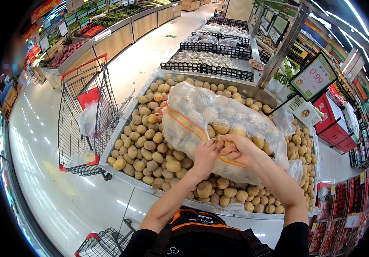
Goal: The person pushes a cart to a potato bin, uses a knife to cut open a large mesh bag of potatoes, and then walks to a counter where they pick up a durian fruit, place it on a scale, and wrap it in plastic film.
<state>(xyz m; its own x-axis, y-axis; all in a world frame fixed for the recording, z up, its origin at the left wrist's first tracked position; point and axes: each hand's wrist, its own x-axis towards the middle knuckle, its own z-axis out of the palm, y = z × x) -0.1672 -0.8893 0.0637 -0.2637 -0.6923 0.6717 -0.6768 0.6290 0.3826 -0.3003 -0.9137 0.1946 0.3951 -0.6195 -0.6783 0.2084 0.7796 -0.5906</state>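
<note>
A large translucent mesh sack with a yellow and orange stripe lies on its side across a heap of loose potatoes. Potatoes show through its weave, and more plainly around the middle, where the sack may be parted. My left hand pinches the sack's material beside the stripe. Close against it, my right hand has its fingers curled on the material too. The fingertips of both hands nearly meet, and they hide exactly what is between them. Red ties hang from the sack's left end.
A metal-edged bin holds the potatoes. Black crates of garlic stand beyond it. To the left is a shopping cart with a plastic bag inside; another cart is at lower left. A price sign rises at the right.
</note>
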